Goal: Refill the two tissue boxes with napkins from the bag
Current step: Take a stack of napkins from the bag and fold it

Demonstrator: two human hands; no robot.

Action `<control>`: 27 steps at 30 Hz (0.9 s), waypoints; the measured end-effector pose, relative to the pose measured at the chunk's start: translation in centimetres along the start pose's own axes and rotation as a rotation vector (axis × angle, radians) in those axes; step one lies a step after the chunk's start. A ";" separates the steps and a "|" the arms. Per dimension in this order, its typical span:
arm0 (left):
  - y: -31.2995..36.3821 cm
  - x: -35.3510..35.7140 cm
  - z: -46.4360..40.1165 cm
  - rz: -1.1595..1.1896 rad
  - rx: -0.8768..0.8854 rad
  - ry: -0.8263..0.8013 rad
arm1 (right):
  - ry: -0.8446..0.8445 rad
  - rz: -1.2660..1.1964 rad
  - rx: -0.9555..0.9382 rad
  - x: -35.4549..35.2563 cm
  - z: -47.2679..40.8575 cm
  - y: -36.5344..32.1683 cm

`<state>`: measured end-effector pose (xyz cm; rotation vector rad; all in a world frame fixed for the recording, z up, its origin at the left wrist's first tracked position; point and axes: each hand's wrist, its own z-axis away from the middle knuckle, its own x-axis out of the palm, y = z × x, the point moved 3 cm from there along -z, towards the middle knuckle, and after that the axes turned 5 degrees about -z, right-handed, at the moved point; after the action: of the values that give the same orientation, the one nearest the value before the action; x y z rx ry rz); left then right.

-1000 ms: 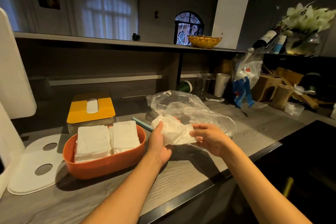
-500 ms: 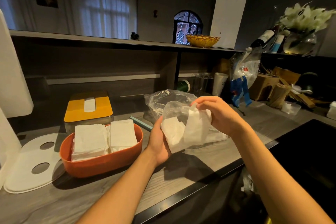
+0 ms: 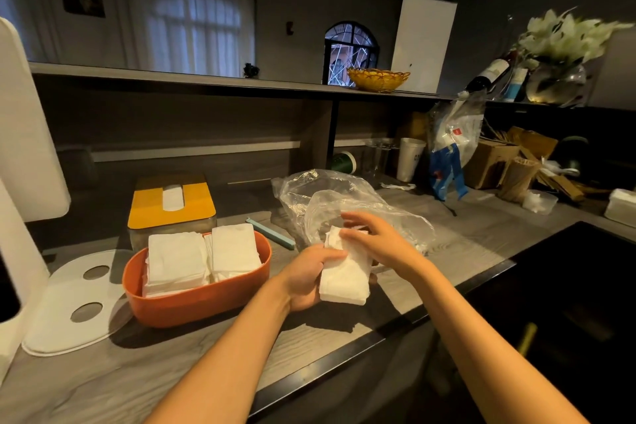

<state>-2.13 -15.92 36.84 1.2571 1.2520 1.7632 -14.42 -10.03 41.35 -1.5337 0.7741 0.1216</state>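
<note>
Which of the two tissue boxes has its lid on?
The rectangular box with the yellow lid, standing behind, is closed, with a napkin showing in its slot. The orange oval box is open; its white lid lies beside it.

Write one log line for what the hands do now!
left hand: grips napkin stack | right hand: rests on stack | orange box: open, filled
</note>
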 end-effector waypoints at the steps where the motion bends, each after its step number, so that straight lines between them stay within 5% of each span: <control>1: 0.2 0.2 0.4 -0.017 -0.002 -0.020 | -0.020 -0.044 0.083 0.1 0.4 0.1; 4: 0.9 0.5 1.9 -0.085 -0.034 -0.063 | -0.057 -0.204 0.185 0.3 1.9 0.3; 9: 1.4 0.2 5.1 -0.192 -0.093 -0.056 | 0.044 -0.436 0.050 1.6 3.8 0.1; 16: -0.1 -2.7 10.5 -0.520 0.104 0.513 | 0.129 -0.646 -0.051 5.5 5.5 -0.7; 21: -0.6 -4.2 14.3 -0.779 0.282 0.762 | -0.056 -0.577 -0.119 8.8 6.6 -1.3; 27: -1.5 -5.3 16.0 -0.969 0.276 0.763 | -0.214 -0.304 -0.097 11.0 7.0 -1.2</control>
<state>14.69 -14.65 35.16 -0.0739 2.0913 1.3268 -2.81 -7.96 35.68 -1.6814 0.3648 0.0962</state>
